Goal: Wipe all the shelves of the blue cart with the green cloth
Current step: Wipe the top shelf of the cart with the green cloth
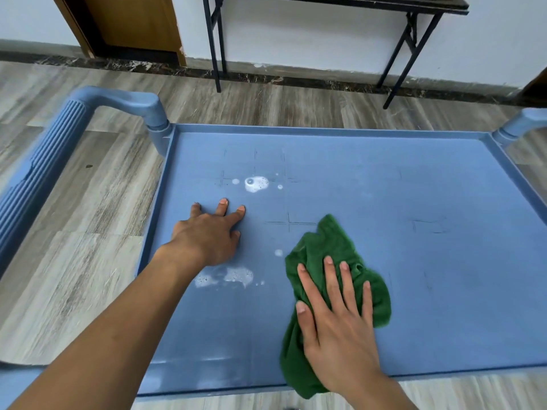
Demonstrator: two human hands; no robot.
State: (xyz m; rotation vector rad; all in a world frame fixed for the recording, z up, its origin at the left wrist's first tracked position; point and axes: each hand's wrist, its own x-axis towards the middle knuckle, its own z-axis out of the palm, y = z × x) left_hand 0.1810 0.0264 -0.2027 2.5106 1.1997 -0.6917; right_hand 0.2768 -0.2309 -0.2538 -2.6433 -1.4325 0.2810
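Green cloth (331, 255) pressed flat on cart's top shelf (414, 187) by right hand (340, 327), fingers straight; left hand (210, 235) rests spread beside foam (256, 184).

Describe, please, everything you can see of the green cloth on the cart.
The cloth is dark green, soft and slightly fuzzy, like a towel or microfibre. It lies crumpled in folds on the blue shelf, right of the middle, with its near end lapping over the front rim. The right hand presses flat on it, fingers straight and spread. White foam lies on the shelf to its left, apart from it.
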